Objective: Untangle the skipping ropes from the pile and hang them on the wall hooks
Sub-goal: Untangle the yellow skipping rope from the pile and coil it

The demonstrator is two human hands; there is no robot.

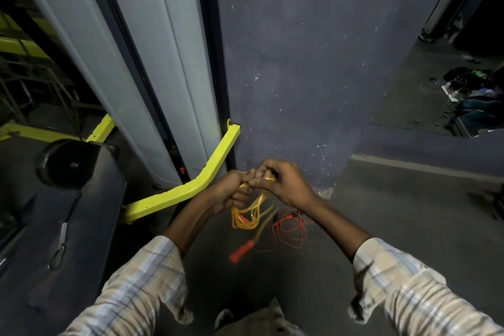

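A tangled orange-yellow skipping rope (pixel 246 217) hangs in loops from both my hands in front of a dark blue-grey wall (pixel 300 63). My left hand (pixel 234 185) grips the bundled cord in its fist. Touching it, my right hand (pixel 281 181) pinches a strand at the top of the bundle. One orange handle (pixel 241 251) dangles below, blurred. A thin red rope (pixel 291 229) lies in loose coils on the floor under my right forearm. No wall hooks are in view.
A bright yellow metal bar (pixel 191 188) bends along the floor at left, beside tall grey panels (pixel 152 76). A dark machine with a black round part (pixel 68 163) stands at the left. Clutter (pixel 469 93) lies on the floor far right. Grey concrete floor (pixel 395 213) lies below.
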